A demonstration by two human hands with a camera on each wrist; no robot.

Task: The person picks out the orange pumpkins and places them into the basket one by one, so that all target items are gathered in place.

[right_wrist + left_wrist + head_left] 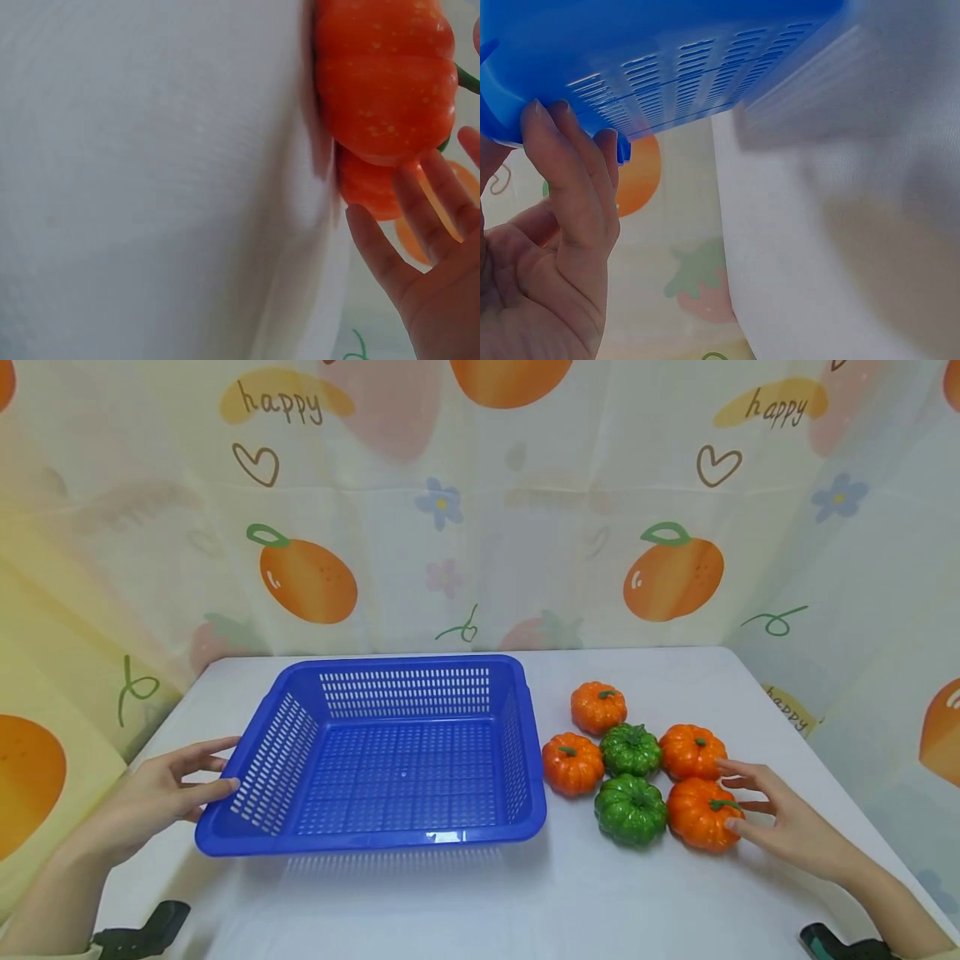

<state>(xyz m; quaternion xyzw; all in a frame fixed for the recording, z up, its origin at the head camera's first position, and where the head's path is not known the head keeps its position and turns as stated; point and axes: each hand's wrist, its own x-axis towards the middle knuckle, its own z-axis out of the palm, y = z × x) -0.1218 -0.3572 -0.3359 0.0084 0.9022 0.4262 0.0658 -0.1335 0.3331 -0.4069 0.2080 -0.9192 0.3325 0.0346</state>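
A blue plastic basket [405,777] with slotted walls stands on the left and middle of the table, nothing inside it. My left hand [161,785] grips its left rim, thumb on the upper side; in the left wrist view the fingers [570,165] bend against the rim's outer side. On the right, my right hand [787,814] is beside the nearest orange pumpkin [699,814], thumb at its right side. Its fingers [382,255] are spread in the right wrist view. Another orange pumpkin [692,752] sits just behind, close to the fingertips.
Two green pumpkins [630,810] and two more orange pumpkins [597,707] cluster between the basket and my right hand. A white cloth covers the table [450,910]. A printed curtain [525,552] hangs behind it and along both sides.
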